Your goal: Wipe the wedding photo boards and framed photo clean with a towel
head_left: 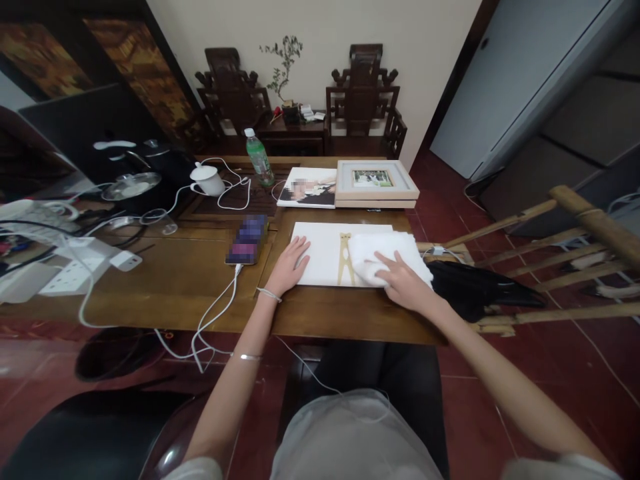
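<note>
A white flat panel (320, 267) with a gold, tower-like figure on it lies near the front edge of the wooden table. My left hand (290, 265) rests on the panel's left edge, its fingers stretched out and holding nothing. Over the panel's right part is a folded white cloth (395, 248), fluffy like a towel. My right hand (400, 281) grips and presses this cloth from above, with a couple of fingers extended across it. The cloth hides the right side of the panel.
Behind the panel lie a photo print (313, 188) and stacked picture frames (375, 183). A green-labelled bottle (259, 159), a lidded white cup (207, 180) and a charging phone (247, 239) stand to the left, near cables and power strips (75, 267). A bamboo chair (520, 267) is at right.
</note>
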